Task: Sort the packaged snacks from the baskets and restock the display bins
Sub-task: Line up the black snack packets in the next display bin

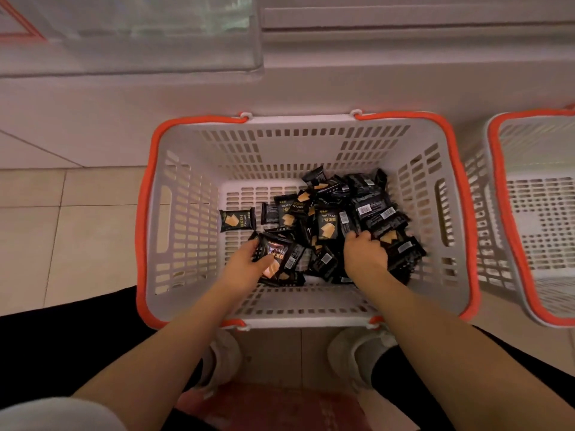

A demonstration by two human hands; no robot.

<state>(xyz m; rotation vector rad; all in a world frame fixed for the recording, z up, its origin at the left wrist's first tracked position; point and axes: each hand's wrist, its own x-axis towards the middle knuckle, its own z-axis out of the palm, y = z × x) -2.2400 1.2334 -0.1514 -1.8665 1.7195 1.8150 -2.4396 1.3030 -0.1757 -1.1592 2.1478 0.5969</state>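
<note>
A white slatted basket with an orange rim is seen from above on a tiled floor, and both bare hands are reached down into it. The left hand is curled round a small stack of black snack packets; the thumb is laid across the top packet's face and the fingers are wrapped under the stack's far edge, so the stack is gripped. The right hand is turned knuckles-up, its fingers bent and dug into the heap of black packets (barcoded backs and biscuit-printed fronts are mixed together); a packet edge appears to be pinched at the fingertips, though the hold itself is hidden under the knuckles. The heap is spread beyond and to the right of the right hand's fingers, filling the basket's right half. One loose packet is lying face-up by itself on the basket floor, beyond the left hand's fingertips and apart from the rest. A second basket of the same kind is set to the right, outside the right hand. A clear bin is mounted on the white fixture beyond the basket. Two pale shoes are planted just behind the near rim.
</note>
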